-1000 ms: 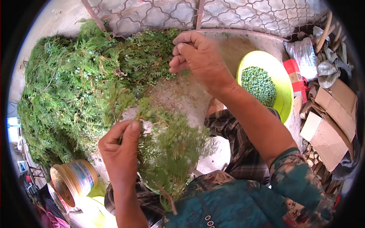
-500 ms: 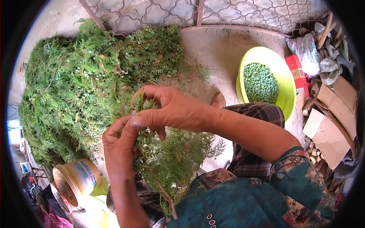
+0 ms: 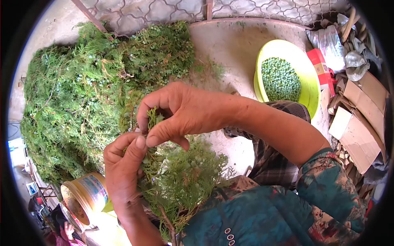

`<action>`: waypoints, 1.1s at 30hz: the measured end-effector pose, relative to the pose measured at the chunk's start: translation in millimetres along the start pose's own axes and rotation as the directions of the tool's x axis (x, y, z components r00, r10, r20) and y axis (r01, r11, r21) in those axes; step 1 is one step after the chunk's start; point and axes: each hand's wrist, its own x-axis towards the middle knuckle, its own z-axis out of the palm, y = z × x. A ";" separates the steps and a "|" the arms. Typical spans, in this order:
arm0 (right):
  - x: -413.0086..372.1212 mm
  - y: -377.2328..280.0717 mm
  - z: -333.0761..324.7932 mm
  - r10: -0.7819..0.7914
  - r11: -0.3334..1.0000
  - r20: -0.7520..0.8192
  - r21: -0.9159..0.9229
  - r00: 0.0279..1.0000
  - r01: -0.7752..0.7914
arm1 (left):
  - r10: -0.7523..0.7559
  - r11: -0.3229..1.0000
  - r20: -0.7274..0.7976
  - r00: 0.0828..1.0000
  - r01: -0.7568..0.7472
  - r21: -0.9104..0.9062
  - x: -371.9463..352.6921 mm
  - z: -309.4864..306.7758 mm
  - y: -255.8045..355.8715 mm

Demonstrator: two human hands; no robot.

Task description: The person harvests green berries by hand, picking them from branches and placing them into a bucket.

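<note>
A leafy green branch [image 3: 180, 176] with small green cones lies across my lap, its brown stem pointing down toward my shirt. My left hand [image 3: 125, 164] pinches the upper part of this branch between thumb and fingers. Over it, coming from the right, my right hand [image 3: 176, 117] is closed with thumb and forefinger together at the branch tip, touching my left fingertips. Whatever small piece lies in the right fingers is mostly hidden; a green sprig shows between them.
A large heap of cut green branches [image 3: 78, 102] fills the left. A yellow-green basin [image 3: 310, 78] of green cones stands at right. Also there are a tipped yellow bucket [image 3: 92, 190], cardboard [image 3: 359, 135], a red box [image 3: 318, 61] and a metal lattice [image 3: 164, 12]. Another person's hand [image 3: 69, 230] shows lower left.
The view has shifted slightly. My fingertips have come closer together at the branch tip, and the cones seen between my hands before are now mostly covered. Another person's hand has appeared at lower left.
</note>
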 end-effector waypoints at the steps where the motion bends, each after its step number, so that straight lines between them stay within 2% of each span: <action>1: -0.8 0.5 -0.3 0.002 1.000 -0.002 0.005 1.000 -0.002 | 0.012 1.000 0.016 1.000 -0.012 0.007 -0.2 -1.3 -0.8; 3: -2.0 1.3 -3.5 -0.029 0.994 0.030 -0.101 0.999 0.032 | 0.021 0.999 0.054 0.998 -0.022 0.022 1.0 -0.3 -3.9; 4: -3.4 0.6 -5.1 -0.026 0.995 0.028 -0.097 0.999 0.028 | 0.036 0.999 0.092 0.995 -0.040 0.034 1.2 0.4 -5.0; 6: -7.3 -2.2 -12.4 -0.019 0.975 0.060 -0.221 0.998 0.032 | 0.005 0.998 0.089 0.996 -0.011 0.066 0.2 -2.2 -3.2; 7: -12.8 -5.3 -29.4 -0.063 0.967 -0.124 -0.253 0.990 0.029 | -0.023 0.995 0.084 0.996 0.014 0.098 0.4 -5.8 -3.0; 8: -21.1 -9.8 -53.5 -0.110 0.959 -0.305 -0.284 0.946 0.020 | 0.011 1.000 -0.047 0.999 -0.011 0.019 -0.3 -17.0 -12.3; 9: -32.8 -19.2 -77.5 -0.183 0.937 -0.399 -0.347 0.898 0.037 | 0.010 1.000 -0.038 0.999 -0.010 0.020 2.0 -19.3 -12.8; 10: -39.6 -27.4 -91.8 -0.257 0.909 -0.473 -0.414 0.843 0.045 | -0.024 0.998 -0.037 0.999 0.021 -0.059 2.6 -20.4 -13.3; 11: -35.0 -25.9 -90.0 -0.259 0.906 -0.457 -0.421 0.851 0.049 | -0.053 0.989 -0.048 0.997 0.045 -0.142 3.1 -22.1 -14.0; 13: -25.5 -7.5 -73.8 -0.115 0.992 -0.502 -0.017 0.857 0.123 | -0.067 0.996 -0.018 0.998 0.065 -0.062 10.1 -21.5 -20.9; 15: -19.2 5.4 -49.6 0.009 0.989 -0.345 0.141 0.939 0.042 | -0.127 0.984 0.036 0.991 0.130 -0.121 13.7 -11.7 -21.4; 16: -18.0 8.7 -37.8 0.088 0.977 -0.278 0.209 0.957 -0.029 | -0.141 0.988 0.033 0.989 0.143 -0.062 12.7 -9.6 -14.7; 17: -16.4 14.0 -31.2 0.086 0.978 -0.278 0.205 0.957 -0.028 | -0.138 0.988 0.034 0.990 0.140 -0.065 13.3 -8.7 -16.0; 19: -12.8 26.3 -22.6 0.153 0.907 -0.130 0.413 0.980 -0.087 | -0.146 0.982 0.053 0.988 0.151 -0.114 14.6 -9.1 -20.7; 23: -12.2 29.8 -11.7 0.142 0.894 -0.086 0.438 0.986 -0.091 | -0.154 0.979 0.120 0.981 0.168 -0.119 12.6 -5.9 -17.8; 25: -13.9 21.6 -8.0 0.127 0.902 -0.093 0.425 0.987 -0.076 | -0.170 0.983 0.074 0.983 0.174 -0.054 9.5 1.0 -14.0; 29: -12.7 24.0 -10.8 0.082 0.902 -0.074 0.430 0.994 -0.043 | -0.156 0.984 0.076 0.985 0.161 -0.073 11.3 1.6 -16.5; 31: -13.6 14.9 -9.2 0.086 0.967 -0.221 0.254 0.972 -0.028 | -0.156 0.985 0.038 0.987 0.158 -0.068 11.7 5.0 -15.3; 32: -13.2 17.0 -21.8 0.087 0.966 -0.220 0.255 0.972 -0.029 | -0.158 0.985 0.038 0.987 0.160 -0.067 11.0 2.3 -17.4; 33: -11.8 20.3 -45.5 0.017 0.963 -0.410 0.252 0.912 0.095 | -0.145 0.987 0.035 0.989 0.147 -0.070 11.2 -2.5 -20.7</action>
